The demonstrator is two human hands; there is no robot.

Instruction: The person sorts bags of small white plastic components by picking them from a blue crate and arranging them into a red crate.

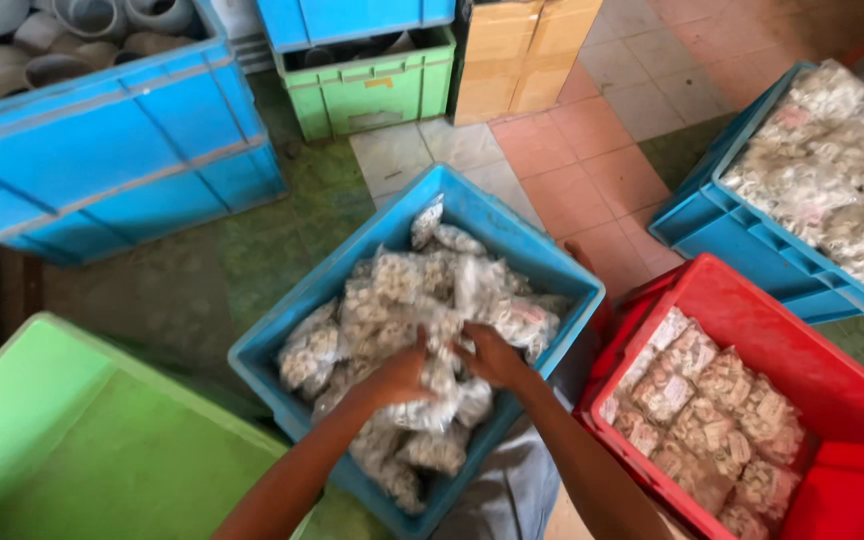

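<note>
Tiled floor [592, 160] of worn pink, grey and green squares, crowded with plastic crates. At centre, a blue plastic crate [282, 352] heaped with clear plastic bags of small whitish parts [402, 285]. Left hand [399, 378] and right hand [492, 356] side by side, deep in the heap near the crate's close edge, fingers curled down around a single clear bag of parts [439, 382] between them; grip partly hidden by the plastic. To the right, touching the blue crate's corner, a red plastic crate [752, 300] lined with flatter packed bags [702, 410]. Beyond that, a second blue crate [692, 215] filled with similar bags. At lower left, a plain green plastic crate [102, 430]. At upper left, a large blue bin [102, 150] of grey pipe elbows [42, 50]. At top, a small green crate [372, 90] beside a brown cardboard box [522, 55].
</note>
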